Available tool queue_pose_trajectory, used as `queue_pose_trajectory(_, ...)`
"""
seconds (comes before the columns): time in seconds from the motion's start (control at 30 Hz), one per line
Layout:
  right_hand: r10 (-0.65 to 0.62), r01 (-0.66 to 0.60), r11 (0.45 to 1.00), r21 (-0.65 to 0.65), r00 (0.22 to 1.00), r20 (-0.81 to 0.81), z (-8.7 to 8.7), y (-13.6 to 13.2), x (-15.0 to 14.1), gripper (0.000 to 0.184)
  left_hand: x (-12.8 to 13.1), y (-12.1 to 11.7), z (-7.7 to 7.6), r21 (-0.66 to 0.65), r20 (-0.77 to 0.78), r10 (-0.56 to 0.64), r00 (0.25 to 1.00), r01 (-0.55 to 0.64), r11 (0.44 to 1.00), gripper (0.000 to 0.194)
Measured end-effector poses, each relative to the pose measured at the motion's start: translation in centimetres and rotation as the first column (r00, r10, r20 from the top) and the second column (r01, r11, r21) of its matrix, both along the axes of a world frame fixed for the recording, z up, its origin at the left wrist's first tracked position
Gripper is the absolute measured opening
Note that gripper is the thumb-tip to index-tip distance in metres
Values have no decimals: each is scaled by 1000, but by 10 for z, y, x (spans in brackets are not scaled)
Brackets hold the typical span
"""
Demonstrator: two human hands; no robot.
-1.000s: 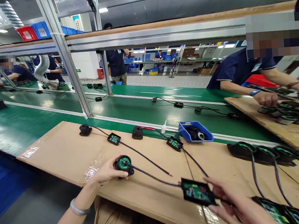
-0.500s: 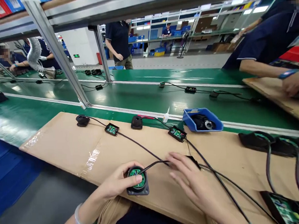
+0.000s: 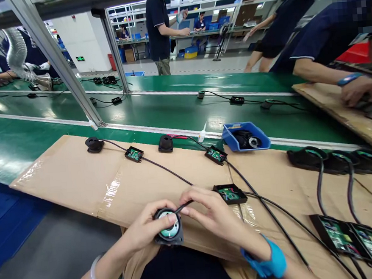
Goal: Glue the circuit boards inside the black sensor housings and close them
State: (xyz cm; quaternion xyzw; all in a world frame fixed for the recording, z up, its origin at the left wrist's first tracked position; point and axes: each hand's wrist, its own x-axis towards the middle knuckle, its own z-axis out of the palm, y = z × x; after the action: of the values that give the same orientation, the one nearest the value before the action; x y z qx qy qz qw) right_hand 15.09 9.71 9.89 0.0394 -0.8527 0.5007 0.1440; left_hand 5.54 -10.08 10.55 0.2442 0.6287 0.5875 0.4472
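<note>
My left hand [image 3: 146, 230] grips a round black housing [image 3: 168, 232] with a green circuit disc inside, at the near edge of the cardboard sheet [image 3: 80, 181]. My right hand [image 3: 212, 216] pinches the black cable [image 3: 182, 207] where it leaves that housing. The cable leads to a small open black box with a green board [image 3: 229, 193], lying just right of my fingers. A blue band [image 3: 267, 262] wraps my right wrist.
Two more housing-and-box cable sets [image 3: 132, 153] [image 3: 215, 155] lie farther back on the cardboard. A blue bin [image 3: 245, 137] with black parts sits by the green conveyor [image 3: 171, 115]. More black units [image 3: 331, 163] and boards [image 3: 355, 238] lie at right. Other people work beyond the conveyor and at right.
The view has tipped down. My right hand has come back to the housing and taken the cable by its base; the small box it carried a second ago now lies on the cardboard.
</note>
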Motion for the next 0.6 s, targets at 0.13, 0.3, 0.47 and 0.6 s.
queue_pose_trajectory(0.13, -417, 421, 905, -61, 906, 67, -10, 61, -62, 27, -2, 7, -14, -124, 552, 185, 813, -140, 982, 45)
queue_pose_trajectory(0.3, -705, 712, 701, -28, 699, 121, -25, 136, -134, 29, 4, 13, -15, -131, 617, 278, 737, -252, 959, 44)
queue_pose_trajectory(0.47, -692, 703, 706, -81, 710, 131, -18, 141, -145, 23, 12, 6, -16, 46, 375, 231, 898, -267, 963, 51)
queue_pose_trajectory(0.6, -607, 606, 766, -214, 792, 69, 4, 112, -101, 39, 11, -1, -19, 108, 48, 158, 986, -162, 981, 61)
